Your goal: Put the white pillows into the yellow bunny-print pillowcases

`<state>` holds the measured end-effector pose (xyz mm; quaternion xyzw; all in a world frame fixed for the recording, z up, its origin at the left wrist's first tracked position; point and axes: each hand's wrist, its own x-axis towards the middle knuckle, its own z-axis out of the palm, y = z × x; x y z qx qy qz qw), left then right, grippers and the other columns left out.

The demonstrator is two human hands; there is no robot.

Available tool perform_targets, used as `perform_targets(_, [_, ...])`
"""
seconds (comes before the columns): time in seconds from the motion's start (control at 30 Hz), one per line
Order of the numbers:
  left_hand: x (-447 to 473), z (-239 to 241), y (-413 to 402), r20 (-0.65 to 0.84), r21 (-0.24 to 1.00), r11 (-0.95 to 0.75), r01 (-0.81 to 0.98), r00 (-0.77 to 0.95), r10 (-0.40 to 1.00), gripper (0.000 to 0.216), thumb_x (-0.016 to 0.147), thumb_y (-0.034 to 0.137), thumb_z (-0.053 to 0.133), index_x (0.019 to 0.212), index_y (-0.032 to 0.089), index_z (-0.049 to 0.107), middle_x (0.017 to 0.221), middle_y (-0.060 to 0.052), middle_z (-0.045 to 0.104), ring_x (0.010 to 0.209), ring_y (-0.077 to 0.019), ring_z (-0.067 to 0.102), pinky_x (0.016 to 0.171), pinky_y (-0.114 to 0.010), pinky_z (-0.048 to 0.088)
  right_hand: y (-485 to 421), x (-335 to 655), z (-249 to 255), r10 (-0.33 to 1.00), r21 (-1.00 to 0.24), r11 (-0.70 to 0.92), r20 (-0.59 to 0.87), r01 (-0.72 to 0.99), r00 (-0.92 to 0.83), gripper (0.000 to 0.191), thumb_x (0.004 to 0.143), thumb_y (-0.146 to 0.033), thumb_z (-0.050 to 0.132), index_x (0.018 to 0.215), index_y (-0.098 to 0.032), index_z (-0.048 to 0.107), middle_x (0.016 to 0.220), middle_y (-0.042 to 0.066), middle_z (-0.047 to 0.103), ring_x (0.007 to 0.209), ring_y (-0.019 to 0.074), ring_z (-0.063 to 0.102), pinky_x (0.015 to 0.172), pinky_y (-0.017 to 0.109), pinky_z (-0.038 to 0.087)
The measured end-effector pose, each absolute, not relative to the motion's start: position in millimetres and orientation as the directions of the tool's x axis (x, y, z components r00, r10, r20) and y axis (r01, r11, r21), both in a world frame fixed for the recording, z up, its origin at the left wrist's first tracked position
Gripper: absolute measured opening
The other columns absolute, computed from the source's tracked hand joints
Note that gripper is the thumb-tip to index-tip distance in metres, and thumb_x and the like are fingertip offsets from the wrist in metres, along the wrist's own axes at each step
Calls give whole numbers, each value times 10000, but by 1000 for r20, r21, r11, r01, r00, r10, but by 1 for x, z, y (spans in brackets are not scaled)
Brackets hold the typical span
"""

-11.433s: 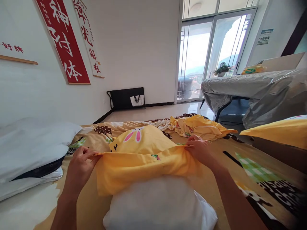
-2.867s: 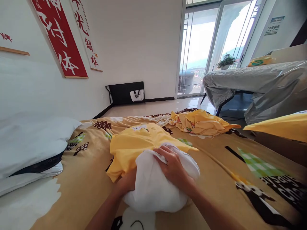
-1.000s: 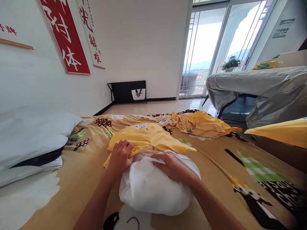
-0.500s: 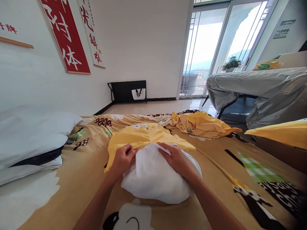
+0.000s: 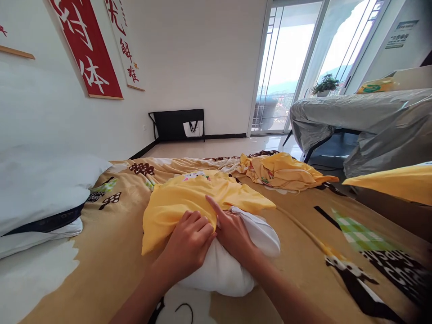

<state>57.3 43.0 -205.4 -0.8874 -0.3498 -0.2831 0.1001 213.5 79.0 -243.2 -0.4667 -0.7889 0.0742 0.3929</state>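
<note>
A yellow pillowcase (image 5: 175, 193) with a white cat-like print lies crumpled on the bed, its near edge drawn over the far part of a small white pillow (image 5: 229, 274). Closed fingers of my left hand (image 5: 191, 238) grip that near edge. Beside it, nearly touching, my right hand (image 5: 234, 234) has its index finger stretched over the yellow cloth. Its other fingers curl at the edge where cloth and pillow meet, partly hidden. The pillow's near and right parts bulge out bare below and beside my hands.
A patterned tan blanket (image 5: 111, 274) covers the bed. White pillows (image 5: 43, 184) are stacked at the left. More yellow cloth (image 5: 283, 171) lies bunched at the far right, and a yellow corner (image 5: 398, 182) juts in nearby. Beyond stands a plastic-covered table (image 5: 364, 108).
My left hand has moved right and nearer, pulling the yellow edge over the pillow's left far part. My right hand has shifted slightly left and nearer, its index finger now extended.
</note>
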Motion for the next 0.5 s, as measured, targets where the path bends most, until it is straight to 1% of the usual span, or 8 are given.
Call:
perform_targets(0.07, [61,-206,41,566,-32,-740,672,622,541,218,909,158,429,694,176,457,738,-26,532,742,-181,442,697,-330,363,81,217,-243,780,-441,555,571,706,-257,375,741,-81,450,1031,-220,645,838,34,727,750,181,659,648,245,440])
perform_targets(0.13, [62,-204,39,579,-43,-728,684,611,540,180,909,162,431,740,175,492,757,-31,544,757,-188,459,713,-337,375,86,224,-243,762,-439,520,627,733,-165,301,727,-87,440,879,-209,670,777,42,710,723,184,638,636,247,417])
perform_targets(0.2, [59,-201,38,615,3,-712,702,561,555,126,910,152,420,856,173,532,815,-39,571,793,-192,489,745,-339,397,94,235,-242,742,-470,457,670,756,-32,254,735,-127,445,827,-197,671,701,44,679,677,191,606,620,258,398])
perform_targets(0.27, [51,-196,35,622,96,-673,733,484,616,155,902,132,400,936,176,545,864,-46,592,814,-187,525,748,-320,420,103,247,-240,730,-527,383,676,758,101,246,751,-184,454,844,-191,682,663,45,656,650,200,579,614,270,389])
perform_targets(0.33, [40,-191,33,535,188,-593,783,424,731,168,892,153,406,925,187,567,870,-49,611,803,-188,564,712,-303,438,109,257,-238,729,-583,339,659,738,185,275,758,-227,459,895,-191,695,688,51,662,664,206,571,626,278,390])
perform_targets(0.4, [28,-186,32,369,263,-504,823,397,840,165,892,227,443,948,206,596,907,-53,644,816,-200,602,705,-302,450,112,262,-237,734,-611,342,648,714,203,309,761,-247,455,939,-202,702,735,54,678,691,208,573,646,280,396])
perform_targets(0.47, [19,-185,35,233,342,-440,830,379,896,198,883,314,498,1022,228,610,981,-53,668,878,-215,623,745,-308,461,111,262,-237,733,-623,364,651,693,200,325,761,-256,450,957,-215,706,751,50,688,697,208,574,654,282,399])
perform_targets(0.5, [16,-185,38,203,383,-414,826,361,910,229,872,342,524,1056,233,607,1019,-54,670,914,-221,623,772,-313,462,110,261,-237,731,-626,374,653,684,198,325,760,-260,449,952,-220,709,748,48,691,694,209,572,651,283,398])
